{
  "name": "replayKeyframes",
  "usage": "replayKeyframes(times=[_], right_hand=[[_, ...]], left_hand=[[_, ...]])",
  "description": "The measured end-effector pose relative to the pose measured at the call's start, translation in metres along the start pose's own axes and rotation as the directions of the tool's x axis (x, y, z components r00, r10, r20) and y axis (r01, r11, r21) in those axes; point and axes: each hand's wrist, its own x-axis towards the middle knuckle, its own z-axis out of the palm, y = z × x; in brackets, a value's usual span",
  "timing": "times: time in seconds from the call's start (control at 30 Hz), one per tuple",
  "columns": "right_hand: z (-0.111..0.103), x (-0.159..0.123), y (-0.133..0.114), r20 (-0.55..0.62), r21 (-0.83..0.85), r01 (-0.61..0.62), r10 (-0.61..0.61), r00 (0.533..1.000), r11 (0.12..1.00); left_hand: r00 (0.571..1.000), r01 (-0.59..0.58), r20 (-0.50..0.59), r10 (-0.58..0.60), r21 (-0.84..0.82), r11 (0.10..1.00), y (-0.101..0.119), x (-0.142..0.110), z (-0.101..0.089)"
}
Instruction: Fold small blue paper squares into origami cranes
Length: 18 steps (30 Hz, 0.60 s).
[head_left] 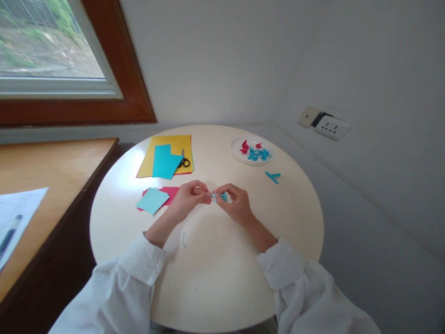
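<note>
- The small blue paper piece point(223, 197) is held up between the two hands, over the middle of the round table point(208, 287); it lies right of the left fingertips and within the curve of the right thumb and forefinger.
- Its longer direction seems to run left to right, from one hand to the other, though fingers cover too much to be sure.
- The right hand point(234, 199) is nearer to most of it, thumb and forefinger pinching it from the right.
- The left hand point(191, 195) meets it from the left, thumb and forefinger pressed together, apparently on its left end; the exact grip is too small to tell.
- Just left of the left hand lie pale blue paper squares point(152, 200) over red paper point(170, 195).
- Far left, scissors point(186, 162) rest by a cut blue sheet point(162, 162) on a yellow sheet point(146, 162).
- Far right stands a white plate point(233, 153) of folded red and blue paper shapes point(254, 154), with blue paper strips point(273, 176) nearer.
</note>
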Motion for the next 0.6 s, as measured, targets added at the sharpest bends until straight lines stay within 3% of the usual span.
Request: replayKeyframes(times=[0.17, 0.4, 0.6], right_hand=[[0.0004, -0.0002, -0.0019, 0.021, -0.05, 0.026, -0.025, 0.999, 0.998], [-0.0001, 0.0014, -0.0017, 0.031, -0.073, 0.083, -0.081, 0.996, 0.994], [-0.0014, 0.0045, 0.0006, 0.004, -0.122, 0.169, -0.17, 0.985, 0.978]], left_hand=[[0.998, 0.012, 0.067, -0.015, 0.05, 0.999, 0.0022, -0.0049, 0.0021], [0.998, 0.016, -0.056, -0.018, -0.037, 0.999, -0.0017, -0.0012, 0.0072], [0.995, -0.029, -0.098, 0.023, -0.061, 0.998, -0.003, 0.0009, 0.0074]])
